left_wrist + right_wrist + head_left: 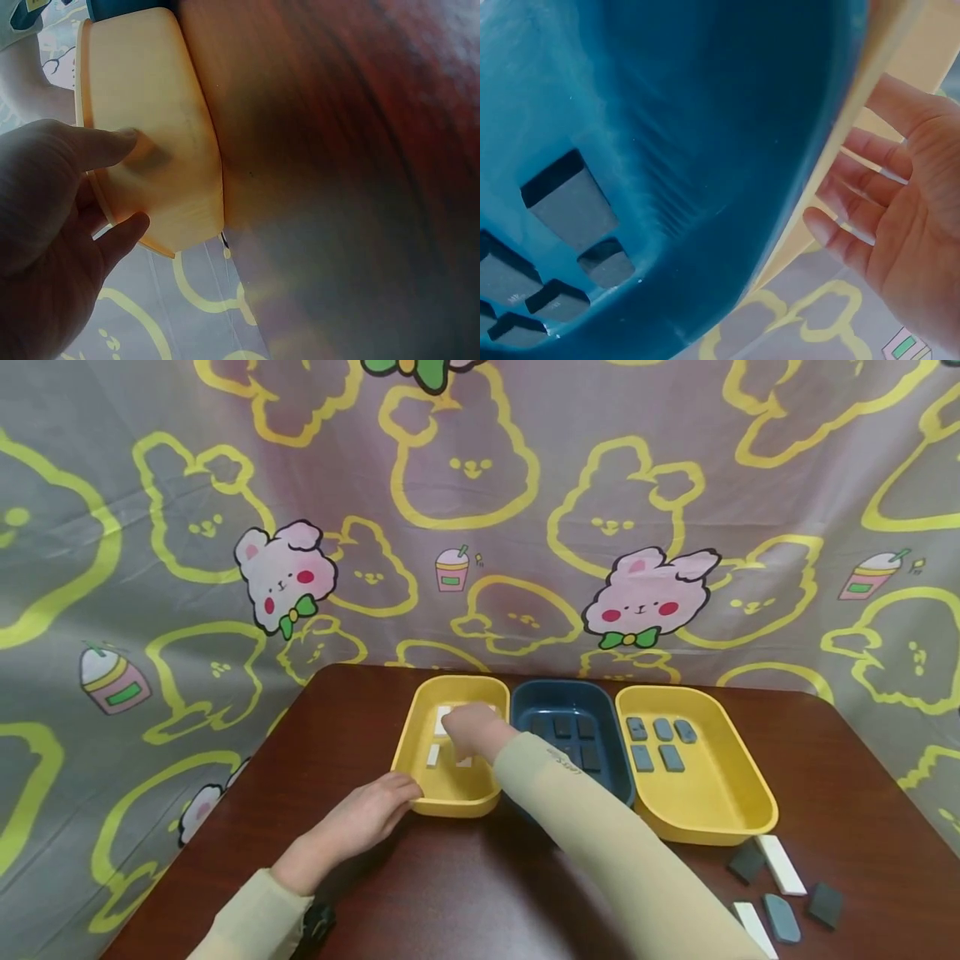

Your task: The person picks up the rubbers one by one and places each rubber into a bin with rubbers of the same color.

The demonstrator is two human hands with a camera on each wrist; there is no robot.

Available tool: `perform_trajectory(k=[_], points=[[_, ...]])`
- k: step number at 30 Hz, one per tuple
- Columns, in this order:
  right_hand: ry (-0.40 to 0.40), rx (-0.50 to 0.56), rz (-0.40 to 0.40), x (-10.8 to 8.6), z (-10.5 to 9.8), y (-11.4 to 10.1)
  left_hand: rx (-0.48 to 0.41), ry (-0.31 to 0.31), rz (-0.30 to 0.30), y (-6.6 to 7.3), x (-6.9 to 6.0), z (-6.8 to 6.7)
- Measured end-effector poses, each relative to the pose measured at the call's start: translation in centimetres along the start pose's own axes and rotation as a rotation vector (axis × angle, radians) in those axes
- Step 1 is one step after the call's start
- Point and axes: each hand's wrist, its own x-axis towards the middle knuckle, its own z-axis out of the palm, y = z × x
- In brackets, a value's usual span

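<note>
My left hand (pixel 372 810) holds the near left corner of the left yellow tray (pixel 405 739). In the left wrist view, the thumb (pixel 112 146) lies against the tray's outer wall. My right hand (pixel 476 729) reaches over that tray, among white rectangular pieces; one white piece (pixel 433 755) lies left of it. The right wrist view shows bent fingers (pixel 855 206) beyond the tray rim. Thumb and index tips are hidden, so a held piece cannot be made out. Beside it stands a dark blue tray (pixel 626 777) with several dark grey pieces (pixel 574 206).
The right yellow tray (pixel 697 802) contains several blue-grey pieces (pixel 642 757). In front of it, loose on the brown table (pixel 337 718), lie white strips (pixel 782 865), dark squares (pixel 826 905) and a blue-grey piece (pixel 782 918). A patterned curtain (pixel 525 635) hangs behind.
</note>
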Motion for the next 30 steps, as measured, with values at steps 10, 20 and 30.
perform_trajectory(k=[10, 20, 30], points=[[-0.047, -0.005, 0.039, -0.4, -0.1, -0.1, -0.001, 0.017, -0.005, -0.1, 0.0, 0.1], [-0.081, -0.121, 0.049, -0.4, 0.5, -1.5, 0.011, 0.024, -0.003, -0.2, -0.2, 0.4], [-0.098, -0.109, 0.048, 0.1, 0.3, -1.2, 0.018, 0.02, -0.002, -0.1, 0.0, 0.3]])
